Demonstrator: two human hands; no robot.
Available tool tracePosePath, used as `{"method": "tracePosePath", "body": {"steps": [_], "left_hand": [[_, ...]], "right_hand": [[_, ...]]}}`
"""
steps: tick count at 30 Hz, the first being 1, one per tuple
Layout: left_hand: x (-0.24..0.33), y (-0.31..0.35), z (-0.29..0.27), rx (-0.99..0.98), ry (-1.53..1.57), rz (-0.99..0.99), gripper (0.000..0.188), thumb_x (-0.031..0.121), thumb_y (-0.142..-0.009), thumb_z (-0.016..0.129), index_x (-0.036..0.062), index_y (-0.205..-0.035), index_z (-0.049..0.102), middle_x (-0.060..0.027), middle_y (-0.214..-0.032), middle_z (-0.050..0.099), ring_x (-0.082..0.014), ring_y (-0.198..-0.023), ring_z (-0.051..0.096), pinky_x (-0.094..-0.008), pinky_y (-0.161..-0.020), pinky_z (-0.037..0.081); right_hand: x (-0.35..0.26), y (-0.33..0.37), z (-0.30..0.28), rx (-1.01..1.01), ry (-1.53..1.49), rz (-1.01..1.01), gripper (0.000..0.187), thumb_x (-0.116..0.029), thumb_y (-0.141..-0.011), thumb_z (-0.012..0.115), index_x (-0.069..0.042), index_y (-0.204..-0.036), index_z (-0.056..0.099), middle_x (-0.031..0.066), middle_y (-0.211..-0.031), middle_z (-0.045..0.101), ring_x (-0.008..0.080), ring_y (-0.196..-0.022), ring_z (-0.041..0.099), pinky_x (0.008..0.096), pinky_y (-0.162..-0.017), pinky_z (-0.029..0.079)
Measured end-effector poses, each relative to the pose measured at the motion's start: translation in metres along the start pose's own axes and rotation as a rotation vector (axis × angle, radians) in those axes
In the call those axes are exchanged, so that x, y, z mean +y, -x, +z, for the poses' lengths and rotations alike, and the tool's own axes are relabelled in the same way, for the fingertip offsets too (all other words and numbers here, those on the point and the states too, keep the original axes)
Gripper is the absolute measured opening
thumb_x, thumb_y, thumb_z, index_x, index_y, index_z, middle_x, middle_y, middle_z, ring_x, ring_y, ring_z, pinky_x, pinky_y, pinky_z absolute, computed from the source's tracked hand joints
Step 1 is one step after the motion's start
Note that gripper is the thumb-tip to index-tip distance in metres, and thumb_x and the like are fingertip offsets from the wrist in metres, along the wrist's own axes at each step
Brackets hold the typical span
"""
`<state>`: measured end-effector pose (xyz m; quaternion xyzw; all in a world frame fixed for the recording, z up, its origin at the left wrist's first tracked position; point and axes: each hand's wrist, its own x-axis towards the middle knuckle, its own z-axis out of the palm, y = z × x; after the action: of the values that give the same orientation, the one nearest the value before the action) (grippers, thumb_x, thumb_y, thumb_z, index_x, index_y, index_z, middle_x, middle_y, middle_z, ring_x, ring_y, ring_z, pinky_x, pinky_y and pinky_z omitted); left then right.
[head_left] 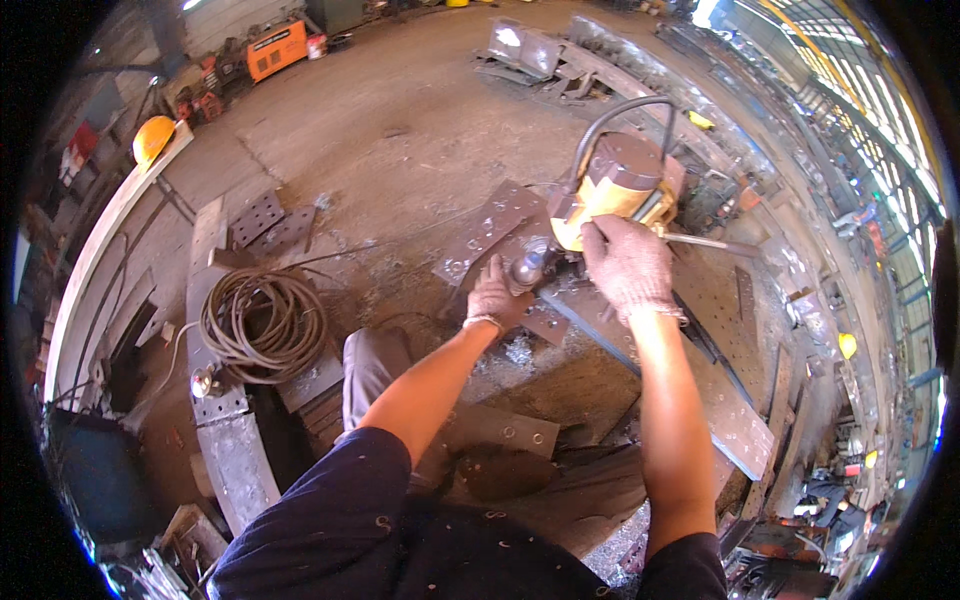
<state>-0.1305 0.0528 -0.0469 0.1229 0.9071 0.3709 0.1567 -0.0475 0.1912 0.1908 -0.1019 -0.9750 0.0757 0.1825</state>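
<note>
The person works with a yellow drilling machine (612, 190) that stands on a steel plate (700, 350) in the middle of the scene, to the right of a coil of cable (258, 322) on the floor. The right hand (628, 262), in a knitted glove, lies on the near side of the machine's body; whether its grip is clenched I cannot tell. The left hand (496, 297) is clenched around a metal knob (528, 268) at the machine's lower left. The step looks like drilling or setting the machine, and the next move probably needs steady pressure on that knob.
</note>
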Motion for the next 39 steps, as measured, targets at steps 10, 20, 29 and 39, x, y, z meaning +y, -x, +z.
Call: {"method": "tracePosePath", "body": {"steps": [10,20,29,39], "left_hand": [[-0.067,0.139,0.064,-0.68,-0.489,0.367,0.067,0.061,-0.096,0.066,0.0023,-0.126,0.081,-0.0285,-0.137,0.074,-0.0426,-0.128,0.071,-0.0497,-0.109,0.057],[-0.138,0.251,0.132,-0.645,-0.409,0.461,0.052,0.034,-0.093,0.075,0.0032,-0.135,0.074,-0.026,-0.143,0.071,-0.0471,-0.135,0.066,-0.056,-0.11,0.055],[-0.111,0.2,0.138,-0.986,-0.47,0.358,0.036,0.024,-0.093,0.074,0.0056,-0.124,0.08,-0.0205,-0.141,0.072,-0.0391,-0.132,0.069,-0.0522,-0.107,0.055],[-0.104,0.221,0.128,-0.632,-0.49,0.443,0.024,0.018,-0.087,0.078,0.0085,-0.107,0.087,-0.0157,-0.109,0.085,-0.0356,-0.104,0.082,-0.05,-0.08,0.064]], "right_hand": [[0.02,-0.003,0.013,0.074,-0.167,-0.092,0.028,-0.028,-0.107,0.07,-0.002,-0.116,0.079,0.0257,-0.106,0.077,0.0406,-0.092,0.076,0.0457,-0.086,0.059],[0.008,0.009,0.016,0.112,-0.239,-0.078,0.025,-0.02,-0.111,0.068,0.001,-0.12,0.079,0.0226,-0.101,0.077,0.0302,-0.085,0.074,0.0443,-0.08,0.058],[0.0,0.0,0.009,0.132,-0.276,-0.184,0.015,-0.013,-0.105,0.073,0.002,-0.108,0.077,0.022,-0.096,0.075,0.0415,-0.087,0.073,0.0479,-0.078,0.057],[0.006,0.0,0.026,0.186,-0.198,-0.086,0.035,-0.037,-0.108,0.065,-0.005,-0.103,0.077,0.025,-0.097,0.075,0.0476,-0.088,0.073,0.052,-0.078,0.056]]}}
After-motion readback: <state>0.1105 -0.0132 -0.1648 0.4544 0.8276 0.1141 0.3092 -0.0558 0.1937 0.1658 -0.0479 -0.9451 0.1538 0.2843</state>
